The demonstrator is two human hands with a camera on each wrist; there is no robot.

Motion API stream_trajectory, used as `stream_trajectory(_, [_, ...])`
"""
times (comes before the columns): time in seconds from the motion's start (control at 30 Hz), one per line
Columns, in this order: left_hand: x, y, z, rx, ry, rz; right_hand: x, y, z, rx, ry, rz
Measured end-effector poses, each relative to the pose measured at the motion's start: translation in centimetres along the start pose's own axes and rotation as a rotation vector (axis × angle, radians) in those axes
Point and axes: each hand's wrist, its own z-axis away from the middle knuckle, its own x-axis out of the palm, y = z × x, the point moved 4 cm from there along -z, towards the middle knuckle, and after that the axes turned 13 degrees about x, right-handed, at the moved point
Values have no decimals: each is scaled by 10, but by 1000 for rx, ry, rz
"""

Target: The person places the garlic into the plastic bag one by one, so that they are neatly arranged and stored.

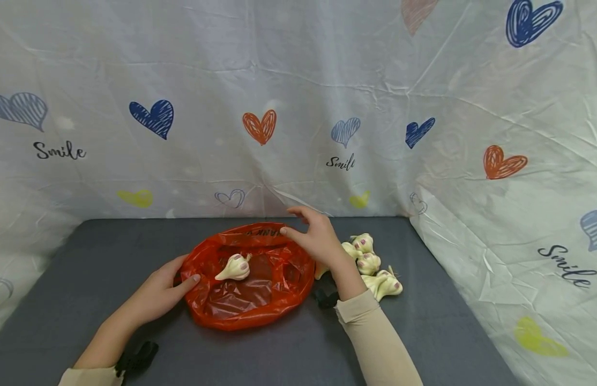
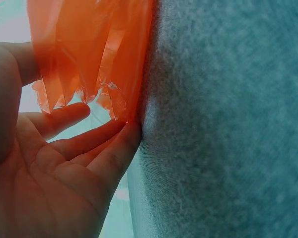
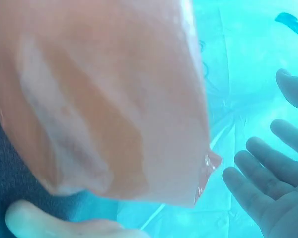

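A red plastic bag (image 1: 247, 321) stands on the dark table with its mouth spread wide. One garlic bulb (image 1: 236, 267) lies inside it. My left hand (image 1: 163, 289) grips the bag's left rim, thumb over the edge and fingers outside; in the left wrist view its fingers (image 2: 109, 153) lie against the orange-looking plastic. Over the right back rim hovers my right hand (image 1: 315, 238), fingers loosely spread and holding nothing. In the right wrist view those fingers (image 3: 268, 163) stand apart from the bag (image 3: 104, 109).
Several garlic bulbs (image 1: 368, 262) are piled right of the bag, partly behind the right forearm. A dark grey cloth covers the table (image 1: 438, 332). Behind and at the sides hangs a pale sheet (image 1: 298, 69) printed with hearts.
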Motion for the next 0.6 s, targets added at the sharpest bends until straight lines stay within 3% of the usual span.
stream_trajectory(0.6, [0,0,0,1,-6,6,-26,22,-2,117,67,-15])
